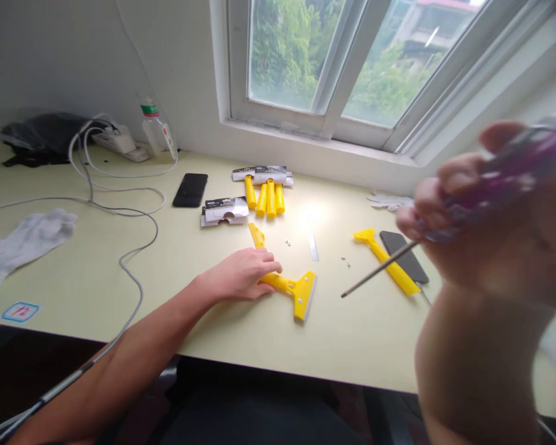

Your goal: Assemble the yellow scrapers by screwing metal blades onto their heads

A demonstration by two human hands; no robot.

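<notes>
My left hand [243, 273] is closed round the handle of a yellow scraper [301, 295] lying on the table, its blade pointing right and two screws showing in its head. Raised close to the camera on the right, my right hand [472, 228] grips a screwdriver [375, 272] with a clear purple handle; its shaft slants down to the left, the tip apart from the scraper. Beyond the scraper lie a loose metal blade [314, 246], small screws [288, 243] and more small screws [346, 262]. A second yellow scraper body [389, 262] rests to the right, partly over a dark phone-like slab [405, 256].
Several yellow handles [271, 199] stick out of card sleeves [262, 175] near the window; another card sleeve [225, 211] lies closer. A black phone [190, 190], a bottle [159, 133], white gloves [25, 244] and looping cables [141, 284] occupy the left.
</notes>
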